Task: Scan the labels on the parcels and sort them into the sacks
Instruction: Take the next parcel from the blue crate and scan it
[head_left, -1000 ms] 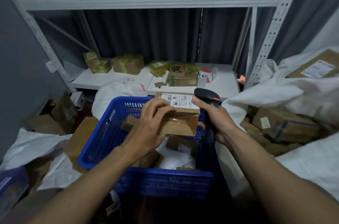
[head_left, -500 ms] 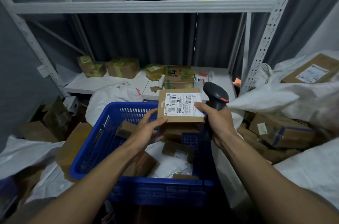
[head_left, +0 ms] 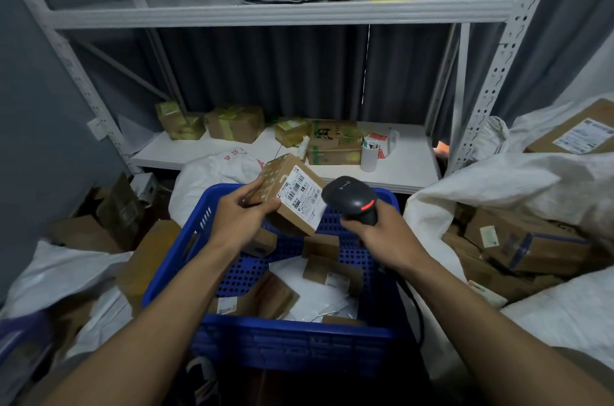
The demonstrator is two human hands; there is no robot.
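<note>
**Parcel handed to the left hand, scanner brought to the label**

Half a second ago both hands steadied the parcel (head_left: pixel 282 206) with its label facing up. Now the left hand (head_left: pixel 242 217) holds it alone, fingers and thumb curled round its left end. The right hand (head_left: pixel 382 229) has let go and is wrapped only round the scanner (head_left: pixel 352 199) grip. The box is tilted, so its label (head_left: pixel 304 194) is turned toward the scanner head, just beside it. A red light shows on the scanner. The scan looks to be in hand or about to fire; sorting into a sack comes after.

The parcel is a small brown cardboard box with pale printed marks on one face. Its white label carries barcodes and dense text and reaches to the box's lower right edge. It hangs over the far part of the blue basket (head_left: pixel 172 256), above the other parcels there. White sacks lie to the right (head_left: pixel 481 186) and left (head_left: pixel 50 269).
</note>
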